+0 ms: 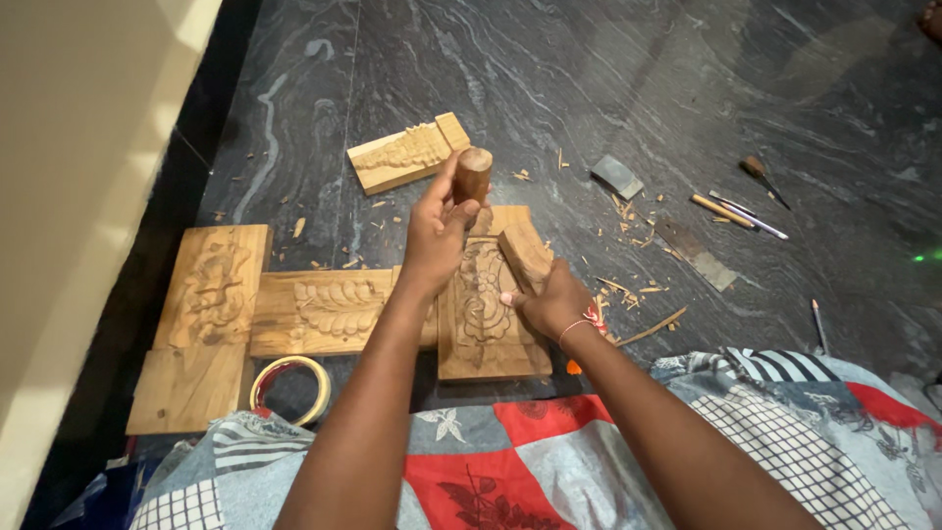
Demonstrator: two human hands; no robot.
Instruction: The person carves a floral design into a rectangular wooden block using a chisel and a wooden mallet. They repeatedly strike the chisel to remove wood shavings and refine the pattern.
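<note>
Left hand (439,224) raised, fist clenched; right hand (551,302) lower, fingers curled.

Dim, warm light; bowed edges

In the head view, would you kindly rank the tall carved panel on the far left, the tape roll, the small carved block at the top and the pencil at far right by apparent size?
Largest to smallest:
1. Tall carved panel
2. Small carved block
3. Tape roll, though it lies nearer the camera
4. Pencil
</note>
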